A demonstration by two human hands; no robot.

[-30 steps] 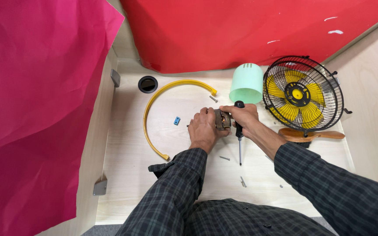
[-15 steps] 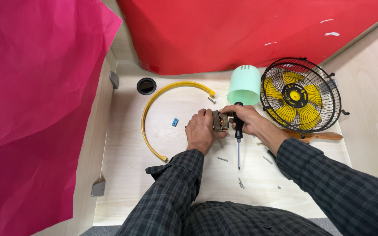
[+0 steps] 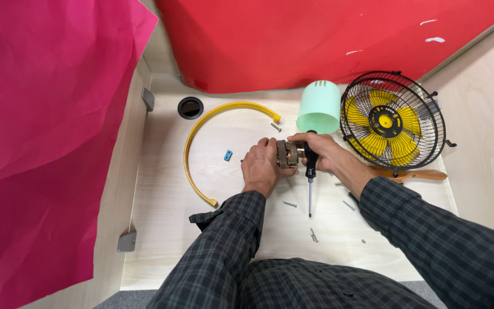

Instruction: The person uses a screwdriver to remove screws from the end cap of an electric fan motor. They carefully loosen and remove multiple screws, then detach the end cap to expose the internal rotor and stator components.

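My left hand (image 3: 263,166) grips a small brown metal motor block (image 3: 286,154) on the pale wooden tabletop (image 3: 161,206). My right hand (image 3: 324,153) touches the motor's right side and holds a black-handled screwdriver (image 3: 310,174), whose shaft points down toward me. Several loose screws (image 3: 290,204) lie on the table around the screwdriver tip. Both arms wear dark plaid sleeves.
A mint-green plastic housing (image 3: 319,107) lies just beyond my hands. A black wire fan cage with yellow blades (image 3: 391,122) stands at the right, over a wooden piece (image 3: 415,174). A curved yellow ring (image 3: 201,137), a small blue part (image 3: 227,155) and a round desk hole (image 3: 190,107) are at the left.
The hands stay together on the motor block. The view has shifted slightly; nothing was picked up or let go.
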